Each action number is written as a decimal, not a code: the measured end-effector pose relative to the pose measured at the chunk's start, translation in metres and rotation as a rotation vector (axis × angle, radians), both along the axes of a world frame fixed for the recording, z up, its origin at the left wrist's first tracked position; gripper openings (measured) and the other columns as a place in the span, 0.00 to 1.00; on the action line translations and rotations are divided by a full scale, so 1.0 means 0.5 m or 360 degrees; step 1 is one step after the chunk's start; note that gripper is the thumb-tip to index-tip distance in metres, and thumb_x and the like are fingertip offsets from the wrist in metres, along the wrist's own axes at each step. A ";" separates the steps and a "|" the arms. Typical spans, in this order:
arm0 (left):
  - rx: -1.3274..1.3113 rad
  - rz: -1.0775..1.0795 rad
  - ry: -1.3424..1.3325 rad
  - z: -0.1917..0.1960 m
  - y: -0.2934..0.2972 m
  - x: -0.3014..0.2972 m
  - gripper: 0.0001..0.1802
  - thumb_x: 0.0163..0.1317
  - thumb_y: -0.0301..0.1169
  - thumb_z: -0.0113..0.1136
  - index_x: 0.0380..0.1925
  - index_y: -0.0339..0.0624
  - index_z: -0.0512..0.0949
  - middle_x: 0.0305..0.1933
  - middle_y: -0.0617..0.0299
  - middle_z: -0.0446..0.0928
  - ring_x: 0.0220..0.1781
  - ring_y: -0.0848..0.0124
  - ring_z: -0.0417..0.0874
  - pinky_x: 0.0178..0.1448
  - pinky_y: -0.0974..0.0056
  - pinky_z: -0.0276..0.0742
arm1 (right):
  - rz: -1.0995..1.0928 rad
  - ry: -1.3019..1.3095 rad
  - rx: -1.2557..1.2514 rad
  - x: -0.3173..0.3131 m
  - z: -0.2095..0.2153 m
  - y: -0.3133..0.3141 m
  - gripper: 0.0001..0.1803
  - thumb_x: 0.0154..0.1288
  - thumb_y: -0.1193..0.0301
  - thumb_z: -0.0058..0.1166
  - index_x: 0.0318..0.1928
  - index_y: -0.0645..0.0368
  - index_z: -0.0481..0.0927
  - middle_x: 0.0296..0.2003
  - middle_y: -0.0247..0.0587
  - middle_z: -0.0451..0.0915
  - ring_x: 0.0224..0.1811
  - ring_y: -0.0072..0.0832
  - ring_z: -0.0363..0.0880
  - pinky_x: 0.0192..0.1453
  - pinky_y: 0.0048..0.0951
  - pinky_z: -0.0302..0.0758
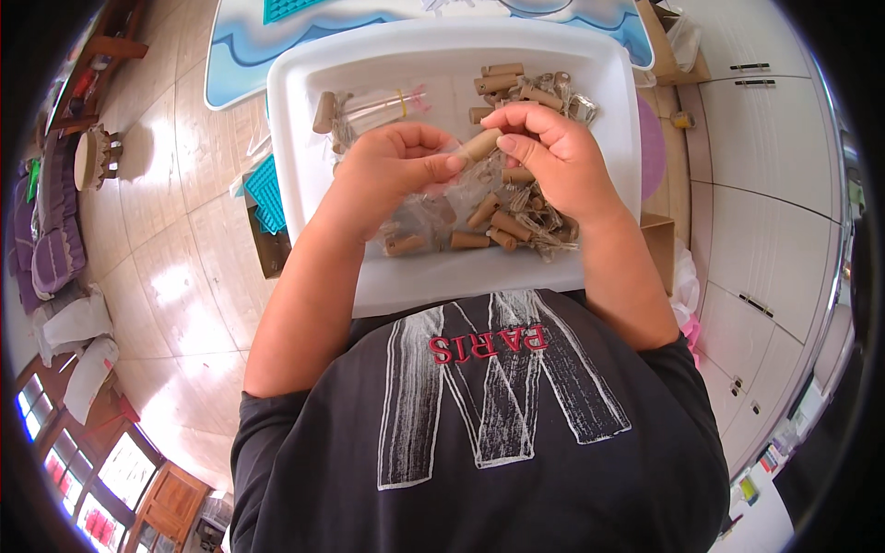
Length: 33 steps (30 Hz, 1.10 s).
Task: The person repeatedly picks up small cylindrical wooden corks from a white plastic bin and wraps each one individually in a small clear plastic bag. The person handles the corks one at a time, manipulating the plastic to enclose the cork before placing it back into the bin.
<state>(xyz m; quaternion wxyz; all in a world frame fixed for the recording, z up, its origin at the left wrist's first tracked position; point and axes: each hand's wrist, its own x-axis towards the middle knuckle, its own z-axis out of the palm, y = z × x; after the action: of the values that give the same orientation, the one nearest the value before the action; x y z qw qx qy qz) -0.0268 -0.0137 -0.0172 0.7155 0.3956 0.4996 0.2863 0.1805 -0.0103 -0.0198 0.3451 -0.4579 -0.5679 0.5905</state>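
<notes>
A tan, cork-like cylinder [481, 146] is held between my two hands above a white plastic tub [318, 267]. My left hand [396, 170] pinches its lower left end, where some clear plastic film also shows by the fingertips. Thumb and fingers of my right hand [553, 157] close on the cylinder's upper right end. Below the hands, similar cylinders [510, 224] lie loose in the tub. Tangles of thin clear or silvery strands [548, 226] lie among them, along with crumpled clear plastic [406, 217].
The tub stands on a blue and white patterned table [240, 55]. Teal textured mats [265, 194] and a cardboard box [267, 241] are at its left. White cabinets [770, 138] line the right side. A round stool [95, 158] stands on the tiled floor at left.
</notes>
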 end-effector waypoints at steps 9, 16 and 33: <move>-0.0057 -0.0137 -0.0202 0.000 -0.001 0.000 0.23 0.52 0.32 0.66 0.46 0.34 0.73 0.38 0.63 0.77 0.40 0.76 0.76 0.44 0.71 0.72 | 0.0033 0.0190 -0.0112 -0.008 0.000 -0.007 0.10 0.60 0.79 0.51 0.43 0.62 0.77 0.32 0.30 0.77 0.31 0.16 0.71 0.37 0.18 0.70; -0.0138 -0.0149 -0.0348 -0.001 0.003 -0.004 0.25 0.52 0.30 0.64 0.50 0.35 0.70 0.39 0.64 0.77 0.39 0.78 0.76 0.42 0.75 0.71 | 0.0205 0.0166 0.0246 -0.014 -0.016 -0.007 0.11 0.58 0.80 0.53 0.43 0.62 0.77 0.32 0.30 0.75 0.34 0.16 0.73 0.40 0.18 0.72; -0.0013 0.0386 -0.0465 0.001 -0.007 0.031 0.22 0.59 0.25 0.56 0.53 0.33 0.67 0.44 0.53 0.78 0.44 0.73 0.79 0.48 0.72 0.74 | -0.0414 0.0424 -0.0043 -0.040 -0.019 -0.011 0.16 0.59 0.77 0.54 0.48 0.62 0.70 0.36 0.34 0.77 0.38 0.17 0.74 0.42 0.17 0.71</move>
<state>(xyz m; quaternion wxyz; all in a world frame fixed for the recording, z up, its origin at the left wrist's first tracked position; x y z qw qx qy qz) -0.0113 -0.0169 -0.0169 0.7422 0.2838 0.4356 0.4229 0.1604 -0.0156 -0.0294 0.4845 -0.4499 -0.4452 0.6039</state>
